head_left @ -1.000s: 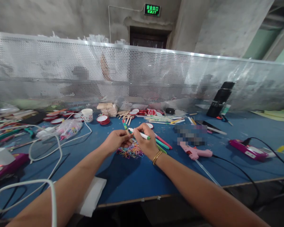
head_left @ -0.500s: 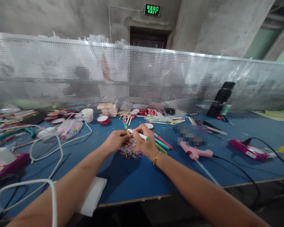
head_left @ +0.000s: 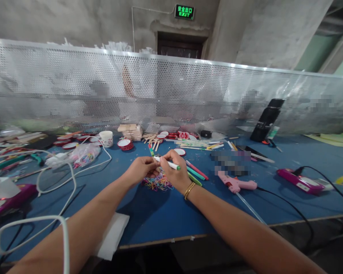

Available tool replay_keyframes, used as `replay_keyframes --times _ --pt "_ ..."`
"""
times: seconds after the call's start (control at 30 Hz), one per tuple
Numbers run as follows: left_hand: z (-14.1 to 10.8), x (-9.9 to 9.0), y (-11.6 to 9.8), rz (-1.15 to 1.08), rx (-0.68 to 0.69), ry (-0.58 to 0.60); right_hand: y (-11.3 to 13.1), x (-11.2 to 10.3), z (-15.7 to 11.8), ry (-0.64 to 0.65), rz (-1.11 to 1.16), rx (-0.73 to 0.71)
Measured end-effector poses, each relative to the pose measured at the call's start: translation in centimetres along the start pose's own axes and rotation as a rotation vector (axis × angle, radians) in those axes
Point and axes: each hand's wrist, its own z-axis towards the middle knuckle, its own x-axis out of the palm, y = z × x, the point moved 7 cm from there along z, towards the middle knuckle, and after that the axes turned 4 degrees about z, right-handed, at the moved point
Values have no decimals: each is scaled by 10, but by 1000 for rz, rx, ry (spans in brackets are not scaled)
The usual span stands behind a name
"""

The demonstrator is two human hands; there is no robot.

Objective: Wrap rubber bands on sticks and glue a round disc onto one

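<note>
Between its fingertips my left hand (head_left: 141, 169) pinches a wooden craft stick (head_left: 151, 150), whose far end is coloured red and green. Closed like a writing grip, my right hand (head_left: 175, 171) holds a white marker pen (head_left: 170, 164) with a green end. The pen's tip lies at the stick, partly behind my fingers, so I cannot tell whether it touches. Beneath both hands is a heap of colourful rubber bands (head_left: 157, 183). Just right of my right hand lie a red marker (head_left: 198, 171), a teal marker (head_left: 194, 174) and a green marker (head_left: 194, 180).
A pink glue gun (head_left: 236, 183) lies to the right on the blue table (head_left: 148, 224). Purple power strips (head_left: 300, 180) sit at both sides. White cable loops (head_left: 71, 171) cross the left. A paper cup (head_left: 106, 139) and red-rimmed lids (head_left: 125, 144) stand behind, before a perforated metal screen (head_left: 183, 91).
Hardly anything differs. The tip end of the marker has shifted very slightly along the stick, while both hands keep their places and grips.
</note>
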Motion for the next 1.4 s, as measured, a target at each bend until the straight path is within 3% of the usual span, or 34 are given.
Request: replay_keyframes --times 0.47,0.77,1.03,1.4 --pt "-1 -2 -1 10 -15 -23 -5 -3 2 -56 -16 -10" --pt "2 -3 3 9 -13 -25 -1 2 0 15 2 -13" --pt "0 -3 0 8 -17 -26 -4 -3 1 -34 -14 4" --pt "1 -3 -1 20 -10 -32 -3 1 0 16 -27 -7"
